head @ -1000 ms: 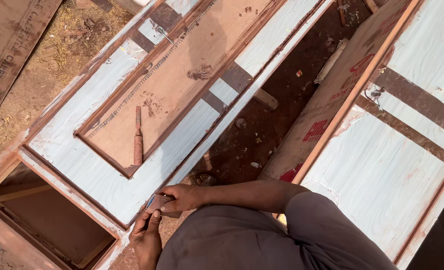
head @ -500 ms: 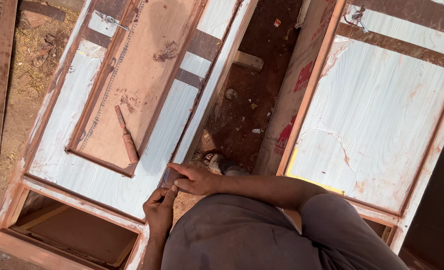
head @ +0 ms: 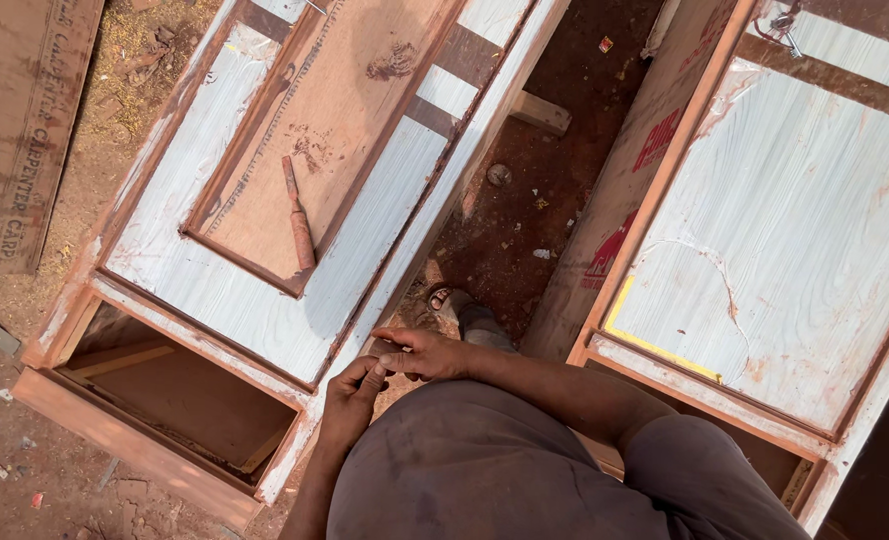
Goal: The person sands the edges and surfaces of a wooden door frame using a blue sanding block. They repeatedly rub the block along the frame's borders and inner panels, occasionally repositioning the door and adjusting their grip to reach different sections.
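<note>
Both hands are meeting at the cabinet [head: 265,300] edge. Right hand [head: 427,352] is curling, fingers together, over a small brown block [head: 378,349]; left hand [head: 353,392] is pinching it from below with thumb raised. Block is dusty, mostly hidden. A chisel [head: 299,212] is lying on the recessed panel [head: 335,110], well apart. A second cabinet [head: 765,230] is standing opposite, a sandalled foot [head: 457,303] between them.

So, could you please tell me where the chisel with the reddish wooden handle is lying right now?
In the head view, the chisel with the reddish wooden handle lies on the brown plywood panel atop the left white-laminated cabinet, up and left of both hands.
</note>
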